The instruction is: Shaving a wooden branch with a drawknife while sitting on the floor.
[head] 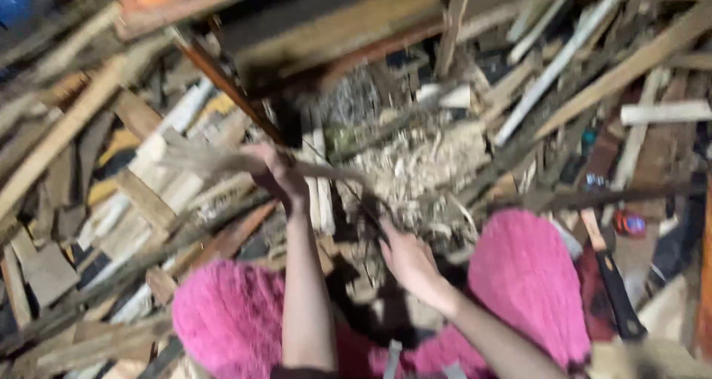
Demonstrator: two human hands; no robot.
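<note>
My left hand [278,173] is closed around a long thin stick of wood [222,160] that runs left to right across a heap of scrap wood. My right hand [406,262] reaches down into a pile of pale shavings and splinters [415,164], fingers curled around a thin dark stick or strand there; the blur hides the exact grip. Both forearms rise from between my knees, covered in fuzzy pink fabric [519,275].
Offcuts, planks and slats [111,201] lie heaped on all sides. A large wooden beam or box [334,23] overhangs at the top. A dark-handled tool [615,290] lies at the right, near a small red object [630,223].
</note>
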